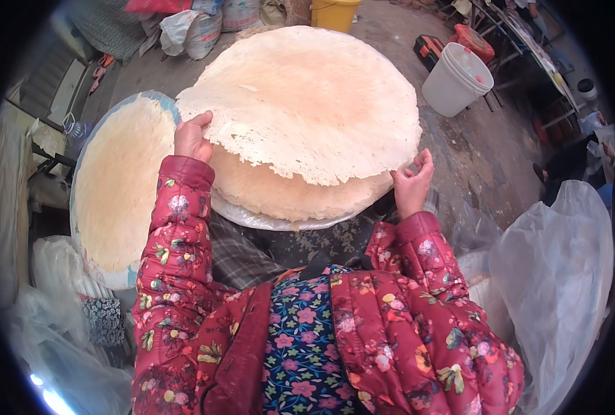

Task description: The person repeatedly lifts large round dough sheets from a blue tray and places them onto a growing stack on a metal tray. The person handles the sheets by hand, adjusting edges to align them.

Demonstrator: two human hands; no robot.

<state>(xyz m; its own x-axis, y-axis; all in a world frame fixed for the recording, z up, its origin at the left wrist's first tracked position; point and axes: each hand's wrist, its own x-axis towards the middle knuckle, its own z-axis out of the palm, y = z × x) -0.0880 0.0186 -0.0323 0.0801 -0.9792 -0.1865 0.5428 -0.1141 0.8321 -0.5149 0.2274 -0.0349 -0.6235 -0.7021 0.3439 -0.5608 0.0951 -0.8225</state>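
Observation:
A large, thin round flatbread sheet (312, 104) with a ragged near edge is held between my hands. My left hand (194, 139) pinches its left edge, thumb on top. At the near right edge, my right hand (412, 181) grips it between thumb and fingers. The sheet's near edge is raised above another browned flatbread (286, 192), which lies on a round base with a silvery plastic-covered rim (266, 221). To the left, a second round board with a blue edge (165, 101) carries another flatbread (123, 181). What lies under the far part of the held sheet is hidden.
A white plastic bucket (450, 85) stands on the floor at right, beside a black and orange toolbox (428, 51). Behind are a yellow bucket (333, 13) and filled sacks (203, 33). Clear plastic sheeting (556, 280) bulges at right; more plastic bags (58, 332) lie lower left.

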